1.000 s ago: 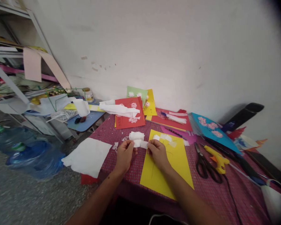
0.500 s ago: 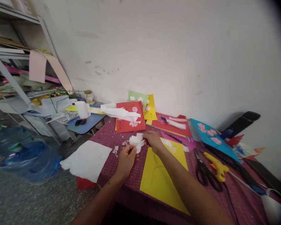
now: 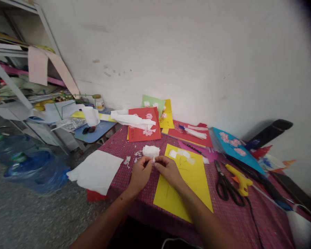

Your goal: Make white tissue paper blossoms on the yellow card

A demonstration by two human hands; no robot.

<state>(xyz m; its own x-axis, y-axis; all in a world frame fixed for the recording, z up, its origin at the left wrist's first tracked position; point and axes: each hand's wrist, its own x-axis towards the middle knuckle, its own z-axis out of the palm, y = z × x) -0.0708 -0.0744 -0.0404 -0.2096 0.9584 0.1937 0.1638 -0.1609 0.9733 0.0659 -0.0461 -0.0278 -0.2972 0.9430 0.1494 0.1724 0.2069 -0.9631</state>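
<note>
White sheet reaching past the left edge of the surface, I see left hand meeting right hand, fingers of both pinching a white scrap, near the left edge of the yellow card, surface showing between card and scissors

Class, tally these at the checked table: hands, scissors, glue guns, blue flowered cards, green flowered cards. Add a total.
Hands: 2 (left hand, right hand)
Scissors: 1 pair
Glue gun: 1
Blue card: 1
Green card: 1
Total: 6
</note>
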